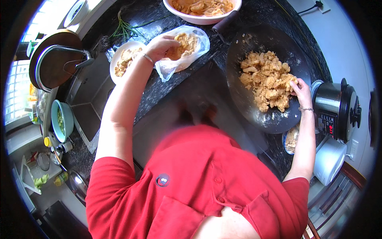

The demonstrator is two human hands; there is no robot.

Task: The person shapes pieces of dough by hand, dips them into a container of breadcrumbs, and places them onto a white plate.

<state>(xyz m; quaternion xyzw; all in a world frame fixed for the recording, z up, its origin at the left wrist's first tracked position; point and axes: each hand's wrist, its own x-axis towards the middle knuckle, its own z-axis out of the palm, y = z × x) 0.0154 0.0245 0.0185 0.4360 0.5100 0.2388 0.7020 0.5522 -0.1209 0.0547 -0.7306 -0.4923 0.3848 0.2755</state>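
My left hand reaches over a clear plastic bag spread on the counter. Its fingers touch floury, orange-tinted food in the bag; whether they grip a piece is hidden. Beside that wrist, a white plate carries more coated pieces. A dark wok on the right holds a heap of coated food pieces, with white powder on the metal. At the heap's right edge, my right hand pinches one coated piece between thumb and fingers.
A white basin of orange marinated food stands at the back. Right of the wok are an electric pressure cooker and a small patterned bowl. The sink, its faucet, and a teal bowl lie left. Spring onions rest behind the plate.
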